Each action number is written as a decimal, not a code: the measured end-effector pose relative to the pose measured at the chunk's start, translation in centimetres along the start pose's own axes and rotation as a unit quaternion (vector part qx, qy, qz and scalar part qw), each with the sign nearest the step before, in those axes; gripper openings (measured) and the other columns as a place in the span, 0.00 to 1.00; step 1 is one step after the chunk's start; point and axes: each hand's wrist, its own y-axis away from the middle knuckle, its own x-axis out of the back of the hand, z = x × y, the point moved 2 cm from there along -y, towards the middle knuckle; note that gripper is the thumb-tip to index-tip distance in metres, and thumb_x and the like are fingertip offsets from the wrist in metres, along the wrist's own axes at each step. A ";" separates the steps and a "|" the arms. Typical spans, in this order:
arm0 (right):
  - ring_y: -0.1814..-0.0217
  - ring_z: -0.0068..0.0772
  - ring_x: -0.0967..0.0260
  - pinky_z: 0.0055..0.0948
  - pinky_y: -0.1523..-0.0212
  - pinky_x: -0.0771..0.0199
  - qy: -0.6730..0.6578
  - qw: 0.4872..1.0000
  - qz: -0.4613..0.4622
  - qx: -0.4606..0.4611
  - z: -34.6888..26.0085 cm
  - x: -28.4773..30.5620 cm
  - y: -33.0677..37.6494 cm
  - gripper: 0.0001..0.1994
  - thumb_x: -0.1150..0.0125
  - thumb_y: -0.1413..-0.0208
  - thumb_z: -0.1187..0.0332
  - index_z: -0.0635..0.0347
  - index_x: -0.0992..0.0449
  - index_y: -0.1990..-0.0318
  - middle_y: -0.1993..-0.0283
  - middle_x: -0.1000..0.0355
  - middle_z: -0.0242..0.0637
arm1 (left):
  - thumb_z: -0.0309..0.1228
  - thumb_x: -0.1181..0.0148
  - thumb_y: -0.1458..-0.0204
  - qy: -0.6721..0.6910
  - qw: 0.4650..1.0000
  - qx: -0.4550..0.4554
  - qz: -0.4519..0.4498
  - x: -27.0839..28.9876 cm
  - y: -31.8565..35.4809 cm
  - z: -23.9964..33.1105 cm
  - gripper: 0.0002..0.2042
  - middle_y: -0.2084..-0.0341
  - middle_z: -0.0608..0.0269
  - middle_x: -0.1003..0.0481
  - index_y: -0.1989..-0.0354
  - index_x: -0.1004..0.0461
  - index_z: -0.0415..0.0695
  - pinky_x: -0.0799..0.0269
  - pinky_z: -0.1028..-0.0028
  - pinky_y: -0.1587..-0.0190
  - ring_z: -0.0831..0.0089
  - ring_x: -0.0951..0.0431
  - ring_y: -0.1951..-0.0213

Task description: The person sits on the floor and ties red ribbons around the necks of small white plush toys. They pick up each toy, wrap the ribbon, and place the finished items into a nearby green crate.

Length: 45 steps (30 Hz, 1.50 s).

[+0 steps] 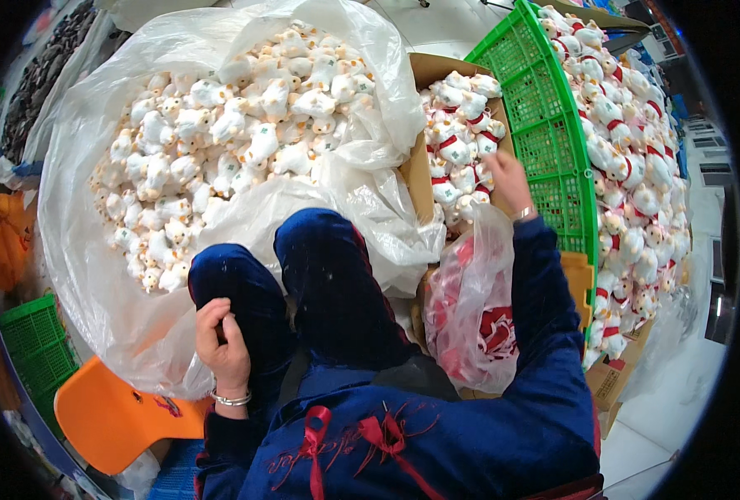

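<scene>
Clear bag of white plush toys is spread wide. L hand, half-curled, is held nr bag's lower edge; grip can't be told. Red-banded toys are boxed in open carton; at its R rim, R hand, grip unclear, is hemmed by green crate.

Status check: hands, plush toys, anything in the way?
Left hand loosely curled near knee. Right hand at cardboard box of red-scarfed plush toys. Green crate close alongside.

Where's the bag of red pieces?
In the head view, right of the knees, the bag sits just below the cardboard box, beside the right sleeve.
</scene>
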 end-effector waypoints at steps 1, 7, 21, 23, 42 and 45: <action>0.72 0.30 0.29 0.33 0.68 0.30 0.033 0.997 0.044 0.052 1.3 0.0 -3.9 0.16 0.42 0.35 0.60 0.67 0.24 0.67 0.73 0.26 0.43 | 0.16 0.47 0.44 0.000 1.000 0.017 -0.007 -0.3 -0.3 -0.4 0.08 0.57 0.53 0.23 0.59 0.25 0.37 0.26 0.72 0.55 0.65 0.22 0.58; 0.56 0.50 0.22 0.45 0.54 0.25 0.249 0.968 0.014 0.026 3.5 -1.5 -24.4 0.26 0.39 0.45 0.43 0.62 0.18 0.61 0.60 0.20 0.50 | 0.15 0.48 0.46 -0.022 0.997 0.043 -0.055 -1.8 -2.1 -0.5 0.08 0.60 0.51 0.23 0.60 0.26 0.37 0.26 0.70 0.55 0.63 0.22 0.59; 0.36 0.58 0.33 0.43 0.35 0.33 0.164 0.968 -0.189 0.003 14.7 -6.7 -6.7 0.28 0.34 0.48 0.65 0.56 0.29 0.38 0.36 0.35 0.58 | 0.19 0.50 0.43 -0.041 0.992 0.111 -0.052 -2.3 -3.0 -1.2 0.07 0.58 0.53 0.25 0.59 0.28 0.38 0.31 0.77 0.64 0.72 0.29 0.67; 0.34 0.61 0.36 0.44 0.35 0.33 0.180 0.959 -0.216 -0.038 12.3 -5.1 -3.6 0.28 0.32 0.50 0.62 0.57 0.27 0.40 0.32 0.41 0.57 | 0.19 0.50 0.43 -0.012 0.992 0.116 -0.048 -2.6 -3.2 -1.0 0.07 0.58 0.52 0.25 0.58 0.28 0.38 0.31 0.77 0.64 0.72 0.29 0.67; 0.47 0.57 0.27 0.45 0.47 0.25 0.223 0.893 -0.377 -0.103 4.9 -4.4 10.4 0.23 0.35 0.47 0.59 0.55 0.24 0.43 0.43 0.30 0.54 | 0.20 0.49 0.42 0.066 0.992 0.094 -0.056 -2.9 -2.7 -1.9 0.06 0.59 0.53 0.25 0.58 0.27 0.38 0.31 0.77 0.63 0.73 0.29 0.68; 0.45 0.45 0.26 0.38 0.50 0.25 0.080 0.933 -0.344 -0.076 4.6 -4.8 10.1 0.19 0.41 0.41 0.67 0.58 0.26 0.42 0.39 0.29 0.51 | 0.19 0.49 0.42 0.070 0.992 0.081 -0.071 -3.3 -3.2 -1.7 0.06 0.59 0.53 0.25 0.58 0.27 0.37 0.31 0.77 0.63 0.73 0.29 0.68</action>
